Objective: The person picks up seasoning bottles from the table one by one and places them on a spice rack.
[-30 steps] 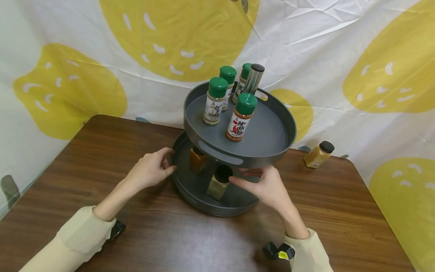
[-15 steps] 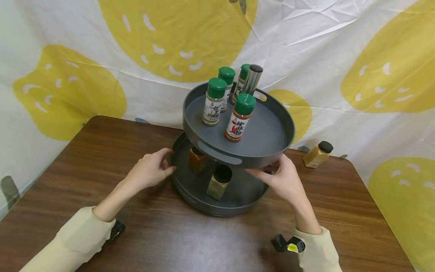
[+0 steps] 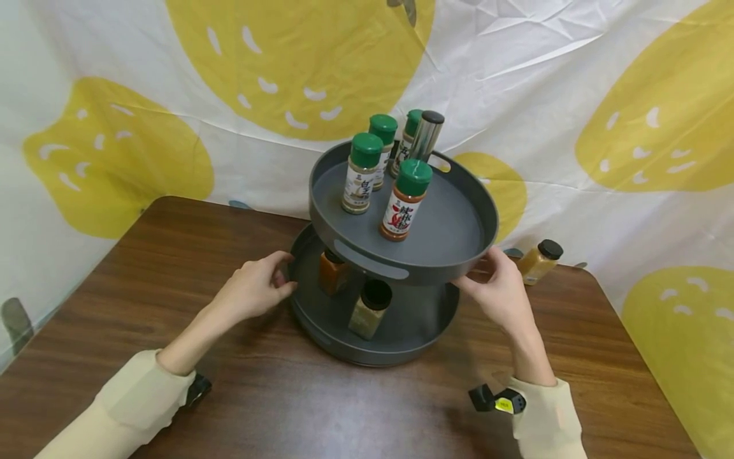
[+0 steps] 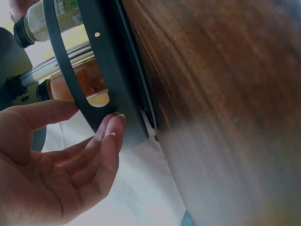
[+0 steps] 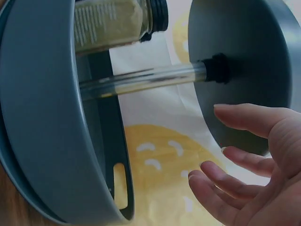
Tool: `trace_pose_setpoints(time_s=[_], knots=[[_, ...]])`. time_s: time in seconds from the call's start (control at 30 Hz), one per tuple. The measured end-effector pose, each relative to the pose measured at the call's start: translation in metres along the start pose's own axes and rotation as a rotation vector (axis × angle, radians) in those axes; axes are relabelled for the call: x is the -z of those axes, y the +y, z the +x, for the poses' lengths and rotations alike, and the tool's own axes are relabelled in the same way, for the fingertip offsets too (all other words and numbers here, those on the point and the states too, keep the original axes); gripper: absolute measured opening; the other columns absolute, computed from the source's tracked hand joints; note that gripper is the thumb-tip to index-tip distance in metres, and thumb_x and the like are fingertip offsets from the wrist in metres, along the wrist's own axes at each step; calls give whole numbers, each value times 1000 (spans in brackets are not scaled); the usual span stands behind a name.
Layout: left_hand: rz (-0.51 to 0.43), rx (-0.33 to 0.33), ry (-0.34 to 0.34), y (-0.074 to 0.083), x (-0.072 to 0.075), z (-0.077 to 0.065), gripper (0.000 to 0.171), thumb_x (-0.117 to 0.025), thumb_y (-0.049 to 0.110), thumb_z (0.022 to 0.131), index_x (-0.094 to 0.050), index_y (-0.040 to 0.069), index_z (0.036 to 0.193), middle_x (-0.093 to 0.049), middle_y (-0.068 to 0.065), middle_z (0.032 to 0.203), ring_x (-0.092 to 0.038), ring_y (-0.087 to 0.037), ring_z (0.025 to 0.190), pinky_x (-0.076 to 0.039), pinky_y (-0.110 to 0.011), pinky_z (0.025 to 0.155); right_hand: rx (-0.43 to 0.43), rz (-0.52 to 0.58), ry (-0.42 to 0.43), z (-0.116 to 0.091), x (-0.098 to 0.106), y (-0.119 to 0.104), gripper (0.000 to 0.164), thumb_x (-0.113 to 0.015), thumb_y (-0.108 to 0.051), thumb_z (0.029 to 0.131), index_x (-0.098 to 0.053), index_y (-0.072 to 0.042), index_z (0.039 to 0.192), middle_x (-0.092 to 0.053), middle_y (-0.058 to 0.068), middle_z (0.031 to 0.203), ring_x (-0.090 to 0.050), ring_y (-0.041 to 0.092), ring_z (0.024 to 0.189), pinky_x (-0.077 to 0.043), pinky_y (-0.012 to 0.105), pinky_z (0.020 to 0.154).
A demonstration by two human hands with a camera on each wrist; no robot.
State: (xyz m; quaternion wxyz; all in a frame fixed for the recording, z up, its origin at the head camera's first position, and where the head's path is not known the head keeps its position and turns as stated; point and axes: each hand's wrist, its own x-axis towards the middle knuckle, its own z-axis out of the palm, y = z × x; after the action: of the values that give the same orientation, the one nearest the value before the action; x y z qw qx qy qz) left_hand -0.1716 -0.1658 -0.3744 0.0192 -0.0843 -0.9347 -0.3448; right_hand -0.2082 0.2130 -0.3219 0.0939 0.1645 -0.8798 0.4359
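Note:
A dark grey two-tier spice rack (image 3: 367,352) stands on the table. My left hand (image 3: 252,287) holds its lower tray at the left side; in the left wrist view, thumb and fingertips touch the tray's wall beside the handle slot. My right hand (image 3: 497,287) holds nothing, its fingers apart and loosely bent beside the right edge of the upper tray (image 3: 453,223). On the lower tray stand a black-capped jar of greenish seasoning (image 3: 367,317) and a black-capped jar of orange-brown seasoning (image 3: 332,274). A chrome pole (image 5: 150,80) joins the tiers.
Several green-capped spice bottles, among them a red one (image 3: 404,204) and a pale one (image 3: 359,178), stand on the upper tray. A black-capped yellow jar (image 3: 536,264) stands at the table's back right. Behind hangs a lemon-print cloth (image 3: 275,172).
My right hand has moved right, away from the greenish jar, out from between the tiers to the rack's right side. My left hand and the jars stay where they were.

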Motion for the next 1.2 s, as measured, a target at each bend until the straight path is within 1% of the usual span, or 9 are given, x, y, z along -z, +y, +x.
trace_pose_setpoints(time_s=[0.1, 0.2, 0.27, 0.43, 0.53, 0.67, 0.87, 1.1, 1.2], knots=[[0, -1, 0, 0, 0, 0, 46, -69, 17, 93, -56, -2, 133, -64, -1, 81, -58, -16, 66, -46, -36, 60, -7, -11, 15, 2, 2, 2, 45, -77, -7, 87, -60, 1, 128, -64, 18, 118, -65, 25, 105, -53, 21, 86], [0, 0, -1, 0, 0, 1, 46, -69, 17, 93, -56, -2, 133, -63, -1, 81, -58, -16, 65, -46, -36, 60, -5, -27, 29, 4, 4, 3, 46, -75, -6, 89, -58, 1, 131, -63, 20, 122, -64, 33, 109, -55, 30, 89], [1, 0, -2, 0, 0, 0, 46, -69, 17, 93, -56, -2, 133, -64, -1, 81, -57, -16, 65, -46, -35, 60, 0, -26, 49, 5, 6, 5, 46, -74, -5, 89, -57, 1, 132, -63, 21, 123, -64, 34, 111, -54, 29, 90], [5, 4, -4, -2, -1, 1, 46, -69, 17, 93, -56, -1, 133, -64, 0, 81, -57, -15, 65, -46, -36, 60, -6, -19, 101, 8, 14, 11, 49, -75, -5, 89, -56, 1, 134, -64, 19, 123, -63, 13, 105, -52, 17, 87], [3, 14, -10, -2, -2, 0, 47, -69, 18, 93, -56, -1, 134, -63, 0, 81, -57, -16, 65, -46, -35, 59, -13, -7, 133, 9, 20, 16, 53, -76, -4, 89, -55, 1, 137, -62, 18, 124, -61, 5, 101, -51, 16, 87], [-3, 17, -17, -2, -2, -1, 47, -69, 18, 93, -56, -1, 134, -64, -1, 81, -57, -16, 65, -46, -35, 59, -43, -31, 192, 11, 29, 23, 55, -78, -10, 89, -56, -3, 139, -61, 16, 125, -62, 8, 100, -50, 14, 86], [1, 12, -15, -1, -2, 0, 47, -69, 18, 93, -56, -1, 134, -64, -1, 81, -58, -16, 66, -46, -35, 59, -173, -95, 277, 14, 44, 33, 60, -78, -27, 89, -55, -10, 143, -60, 9, 127, -61, 12, 105, -47, 15, 85], [1, 18, -9, 0, 0, 0, 47, -70, 19, 92, -56, 0, 133, -63, 0, 81, -57, -16, 65, -46, -35, 59, -245, -102, 389, 19, 58, 40, 61, -80, -22, 87, -56, -12, 142, -59, 4, 123, -56, 4, 99, -48, 18, 87], [4, 16, -6, 0, 0, 0, 47, -69, 19, 92, -57, 0, 133, -63, 0, 81, -57, -16, 66, -46, -35, 59, -274, -97, 419, 23, 63, 44, 62, -80, -23, 86, -55, -14, 143, -57, 4, 126, -56, 6, 101, -49, 19, 89]])
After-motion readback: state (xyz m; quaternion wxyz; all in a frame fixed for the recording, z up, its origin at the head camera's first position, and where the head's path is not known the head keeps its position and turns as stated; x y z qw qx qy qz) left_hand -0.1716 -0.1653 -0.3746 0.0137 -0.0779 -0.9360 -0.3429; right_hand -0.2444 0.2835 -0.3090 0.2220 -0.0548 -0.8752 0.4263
